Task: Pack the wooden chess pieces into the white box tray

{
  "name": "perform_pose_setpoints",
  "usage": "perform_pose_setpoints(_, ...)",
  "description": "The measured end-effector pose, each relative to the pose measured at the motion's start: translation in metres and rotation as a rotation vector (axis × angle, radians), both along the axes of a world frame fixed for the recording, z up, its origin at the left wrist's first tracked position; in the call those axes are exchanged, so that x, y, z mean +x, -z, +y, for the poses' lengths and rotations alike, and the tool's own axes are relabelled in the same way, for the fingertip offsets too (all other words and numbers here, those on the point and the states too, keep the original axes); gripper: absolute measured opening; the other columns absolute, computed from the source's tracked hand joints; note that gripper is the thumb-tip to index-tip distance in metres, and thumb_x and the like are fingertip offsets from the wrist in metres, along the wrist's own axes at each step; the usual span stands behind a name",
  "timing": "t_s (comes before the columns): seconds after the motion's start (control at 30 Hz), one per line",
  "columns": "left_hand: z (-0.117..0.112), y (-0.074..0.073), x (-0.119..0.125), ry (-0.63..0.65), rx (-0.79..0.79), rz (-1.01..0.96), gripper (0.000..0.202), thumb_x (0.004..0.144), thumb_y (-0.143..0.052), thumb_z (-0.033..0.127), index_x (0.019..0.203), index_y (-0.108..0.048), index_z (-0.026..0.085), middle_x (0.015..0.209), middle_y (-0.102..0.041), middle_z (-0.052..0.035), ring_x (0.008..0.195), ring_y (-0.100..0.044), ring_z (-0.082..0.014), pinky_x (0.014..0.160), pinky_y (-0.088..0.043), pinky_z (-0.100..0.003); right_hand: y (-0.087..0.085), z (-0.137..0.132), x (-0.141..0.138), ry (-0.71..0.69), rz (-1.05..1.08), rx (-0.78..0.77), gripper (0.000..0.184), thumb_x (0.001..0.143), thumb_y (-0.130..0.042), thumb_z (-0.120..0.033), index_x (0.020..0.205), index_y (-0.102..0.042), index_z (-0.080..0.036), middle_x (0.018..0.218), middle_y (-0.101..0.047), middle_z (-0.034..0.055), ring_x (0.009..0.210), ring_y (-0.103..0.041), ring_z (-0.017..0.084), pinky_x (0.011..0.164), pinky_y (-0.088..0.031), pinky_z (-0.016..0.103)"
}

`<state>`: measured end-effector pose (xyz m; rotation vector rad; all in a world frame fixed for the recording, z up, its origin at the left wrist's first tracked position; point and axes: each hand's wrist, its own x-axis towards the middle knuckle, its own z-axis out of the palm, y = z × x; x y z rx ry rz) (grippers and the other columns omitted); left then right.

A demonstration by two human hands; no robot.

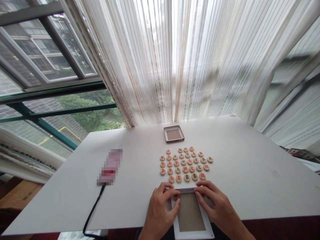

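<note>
An open shallow box with a white rim and a brown bottom lies at the table's near edge. Inside its far left corner is a round wooden Chinese chess piece, pinched between the thumb and fingers of my left hand. My right hand is bent round the box's far right corner, fingertips on the rim. Just beyond the box, several more Chinese chess pieces lie in loose rows, marked with red or black characters.
A second shallow tray or lid with a dark edge rests farther back on the white table. To the left is a blurred-out pinkish object with a black cord running over the table's edge. Sheer curtains hang behind.
</note>
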<state>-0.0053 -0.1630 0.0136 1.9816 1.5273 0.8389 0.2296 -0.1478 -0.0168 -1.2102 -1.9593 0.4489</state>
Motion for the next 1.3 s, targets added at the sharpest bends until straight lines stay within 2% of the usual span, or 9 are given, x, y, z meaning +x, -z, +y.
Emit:
perform_pose_setpoints(1.0, 0.001, 0.013, -0.002, 0.016, 0.089, 0.086, 0.021, 0.086, -0.063, 0.018, 0.1, -0.073, 0.029, 0.112, -0.066, -0.0065, 0.096, -0.066, -0.0247, 0.086, -0.056, -0.041, 0.001, -0.001, 0.0, 0.012, -0.004, 0.017, 0.015, 0.096, -0.055, -0.025, 0.102, -0.069, -0.026, 0.112, -0.064, 0.0075, 0.104, -0.069, 0.022, 0.091, -0.058, 0.031)
perform_pose_setpoints(1.3, 0.002, 0.011, -0.001, 0.019, 0.076, 0.089, 0.021, 0.088, -0.06, 0.017, 0.101, -0.073, 0.027, 0.111, -0.067, -0.0078, 0.098, -0.066, -0.0248, 0.088, -0.055, -0.041, 0.003, -0.001, 0.0, 0.008, 0.007, 0.028, 0.014, 0.097, -0.055, -0.024, 0.1, -0.069, -0.025, 0.111, -0.065, 0.008, 0.103, -0.069, 0.022, 0.091, -0.059, 0.031)
